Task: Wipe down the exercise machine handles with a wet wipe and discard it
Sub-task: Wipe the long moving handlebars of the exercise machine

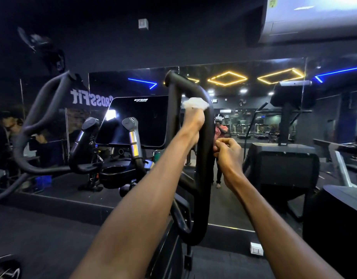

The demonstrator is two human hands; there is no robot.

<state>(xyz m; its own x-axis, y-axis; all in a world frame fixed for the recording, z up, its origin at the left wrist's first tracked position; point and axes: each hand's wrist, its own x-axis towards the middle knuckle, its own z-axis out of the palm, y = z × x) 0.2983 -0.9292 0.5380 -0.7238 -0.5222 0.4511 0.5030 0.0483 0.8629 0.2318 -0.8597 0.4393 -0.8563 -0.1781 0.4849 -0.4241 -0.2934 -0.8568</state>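
— Where's the wipe?
— Bunched atop the left hand, pressed against the looped black handle, just below its top bend
— Look of it?
— White, crumpled, wadded small
— And the hands?
— Left clenched round the wipe and handle; right hand lower on the same handle, fingers curled, pinching at its edge

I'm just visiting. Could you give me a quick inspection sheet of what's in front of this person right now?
Surface: dark gym floor.
Job's things: white wipe pressed on the looped black handle; second handle on the left.
Clutter: nothing seen.
Hands: left hand holds the wipe; right hand grips the handle lower down.
Cables: nothing seen.
Surroundings: dark console, wall mirror, yellow and blue light strips.
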